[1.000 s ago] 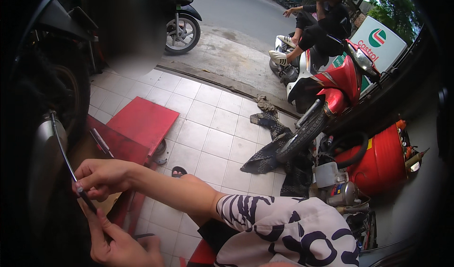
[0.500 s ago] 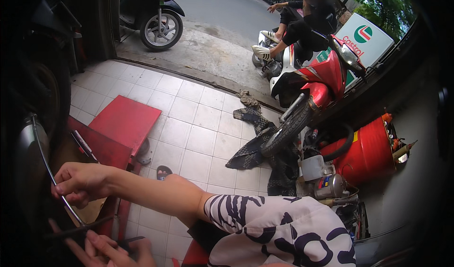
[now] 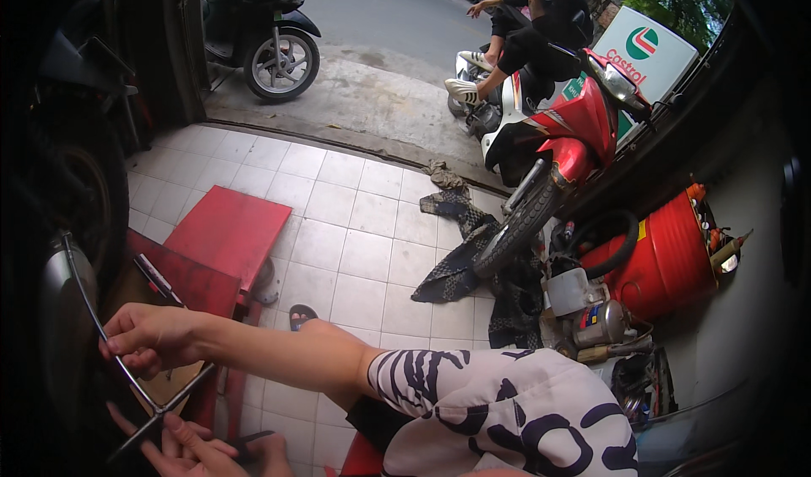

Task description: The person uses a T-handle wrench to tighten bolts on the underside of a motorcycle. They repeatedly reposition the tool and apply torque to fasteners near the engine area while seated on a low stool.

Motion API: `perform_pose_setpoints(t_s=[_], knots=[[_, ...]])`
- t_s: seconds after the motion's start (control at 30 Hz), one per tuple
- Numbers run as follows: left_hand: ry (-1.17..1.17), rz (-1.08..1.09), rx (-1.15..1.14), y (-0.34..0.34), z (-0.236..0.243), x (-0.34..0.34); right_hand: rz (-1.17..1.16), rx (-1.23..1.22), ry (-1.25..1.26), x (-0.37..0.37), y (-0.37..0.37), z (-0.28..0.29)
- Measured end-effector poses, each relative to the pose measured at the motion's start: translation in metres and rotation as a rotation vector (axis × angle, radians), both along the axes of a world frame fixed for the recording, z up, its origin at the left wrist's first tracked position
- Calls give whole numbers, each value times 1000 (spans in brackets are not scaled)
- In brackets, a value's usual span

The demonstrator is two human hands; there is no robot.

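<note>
Just below your right hand point(image 3: 154, 339), the T-shaped wrench point(image 3: 158, 410) slants its crossbar point(image 3: 189, 387) more steeply than before (apparently turning), your right pinching the shaft point(image 3: 137, 383), your left hand's point(image 3: 201, 452) grip unclear.

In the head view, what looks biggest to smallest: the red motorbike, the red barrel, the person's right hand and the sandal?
Red motorbike
Red barrel
Right hand
Sandal
That's only how big they look here.

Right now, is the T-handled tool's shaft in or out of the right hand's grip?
In: the right hand has its thumb and fingers curled against the shaft, above the crossbar.
</note>
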State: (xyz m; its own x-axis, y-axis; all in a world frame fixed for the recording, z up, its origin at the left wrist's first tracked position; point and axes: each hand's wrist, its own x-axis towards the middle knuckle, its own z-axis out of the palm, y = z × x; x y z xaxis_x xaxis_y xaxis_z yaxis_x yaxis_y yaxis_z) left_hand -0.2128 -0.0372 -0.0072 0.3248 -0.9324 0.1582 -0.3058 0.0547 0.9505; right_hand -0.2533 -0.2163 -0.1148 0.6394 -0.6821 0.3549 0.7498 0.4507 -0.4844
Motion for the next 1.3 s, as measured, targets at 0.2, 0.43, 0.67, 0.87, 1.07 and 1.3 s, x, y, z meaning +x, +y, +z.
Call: perform_pose_setpoints(t_s=[0.2,0.43,0.67,0.87,1.07,1.3], knots=[[-221,-470,31,-2,-30,1,83,-11,-45,-21,8,34],[147,-216,13,-13,-39,21,5,-16,78,-29,11,39],[-346,4,-382,-26,-18,25,16,-81,165,-28,11,34],[-795,-150,-189,-10,-17,1,118,-23,74,-36,14,36],[-251,-51,-70,-12,-22,17,65,-20,14,-50,6,38],[-183,-313,-211,-15,-19,-2,61,57,-28,-41,5,25]])
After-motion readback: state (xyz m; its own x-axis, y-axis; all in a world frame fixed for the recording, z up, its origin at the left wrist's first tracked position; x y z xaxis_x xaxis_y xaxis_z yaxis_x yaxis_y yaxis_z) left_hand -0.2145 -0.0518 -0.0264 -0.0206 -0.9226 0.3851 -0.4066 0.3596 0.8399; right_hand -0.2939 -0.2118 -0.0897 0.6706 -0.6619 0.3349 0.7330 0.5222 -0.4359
